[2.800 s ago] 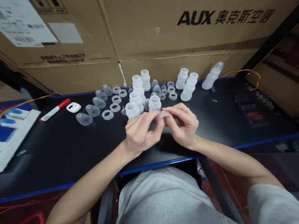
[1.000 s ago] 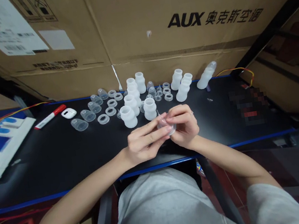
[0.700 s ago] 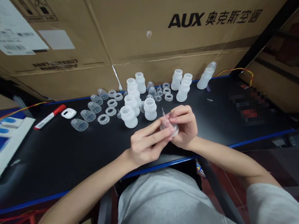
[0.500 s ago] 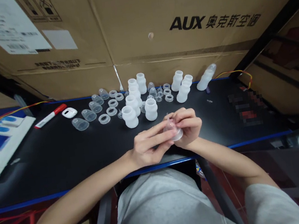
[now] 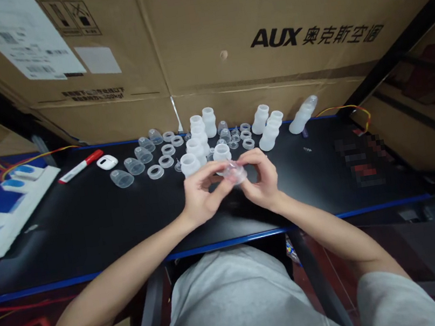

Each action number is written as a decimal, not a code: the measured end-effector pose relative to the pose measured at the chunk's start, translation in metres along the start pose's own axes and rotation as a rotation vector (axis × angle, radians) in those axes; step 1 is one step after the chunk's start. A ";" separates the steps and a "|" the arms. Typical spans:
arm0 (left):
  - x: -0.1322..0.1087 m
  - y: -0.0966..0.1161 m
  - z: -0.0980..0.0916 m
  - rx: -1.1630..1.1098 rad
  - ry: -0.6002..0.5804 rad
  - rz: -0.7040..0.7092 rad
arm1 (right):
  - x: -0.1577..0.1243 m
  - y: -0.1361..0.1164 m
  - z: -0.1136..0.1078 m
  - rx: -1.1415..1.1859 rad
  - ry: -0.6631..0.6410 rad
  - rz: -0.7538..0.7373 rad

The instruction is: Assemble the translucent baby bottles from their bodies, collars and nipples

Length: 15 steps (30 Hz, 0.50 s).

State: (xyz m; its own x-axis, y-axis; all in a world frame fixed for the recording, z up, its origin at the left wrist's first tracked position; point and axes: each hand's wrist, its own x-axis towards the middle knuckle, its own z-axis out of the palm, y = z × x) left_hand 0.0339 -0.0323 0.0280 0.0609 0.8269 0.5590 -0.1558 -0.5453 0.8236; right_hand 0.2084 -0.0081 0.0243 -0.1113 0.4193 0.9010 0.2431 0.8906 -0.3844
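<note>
Between my two hands is a clear baby-bottle nipple (image 5: 236, 173) seated in a see-through collar ring, held above the table. My left hand (image 5: 202, 195) pinches its left side with thumb and fingertips. On the opposite side, my right hand (image 5: 261, 178) grips the rim the same way. Just beyond the fingers stand several open white bottles (image 5: 190, 164), one partly hidden by my left hand. Clear domed caps (image 5: 122, 178) and loose collar rings (image 5: 155, 171) lie to the left of the bottles, with more rings (image 5: 248, 143) and small nipples (image 5: 233, 143) on the right.
A capped bottle (image 5: 303, 114) leans at the back right. To the left are a red-and-white marker (image 5: 80, 166), a white earbud case (image 5: 107, 162) and a white power strip (image 5: 24, 208). A large cardboard box (image 5: 199, 40) walls off the back of the black table (image 5: 100, 229).
Both hands have moved forward and slightly left with the nipple, toward the bottles. The right hand's fingers have shifted to the rim, and the nipple is turned differently.
</note>
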 end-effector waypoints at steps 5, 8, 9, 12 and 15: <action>0.021 -0.006 -0.020 0.032 0.151 0.090 | 0.010 0.010 -0.011 0.017 -0.042 0.082; 0.032 -0.010 -0.033 0.126 0.222 0.212 | 0.010 0.027 -0.015 -0.057 0.006 0.156; 0.035 -0.010 -0.036 0.156 0.238 0.232 | 0.009 0.032 -0.016 -0.076 -0.005 0.185; 0.040 -0.011 -0.044 0.245 0.248 0.230 | 0.003 0.047 -0.014 -0.099 -0.113 0.257; 0.041 -0.011 -0.048 0.369 0.262 0.245 | -0.006 0.055 -0.006 -0.119 -0.258 0.304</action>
State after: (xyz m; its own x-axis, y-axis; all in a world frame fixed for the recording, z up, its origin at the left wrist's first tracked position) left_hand -0.0092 0.0144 0.0376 -0.1905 0.6493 0.7363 0.2268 -0.7006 0.6765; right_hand 0.2284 0.0372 -0.0007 -0.2511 0.7042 0.6641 0.4100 0.6988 -0.5861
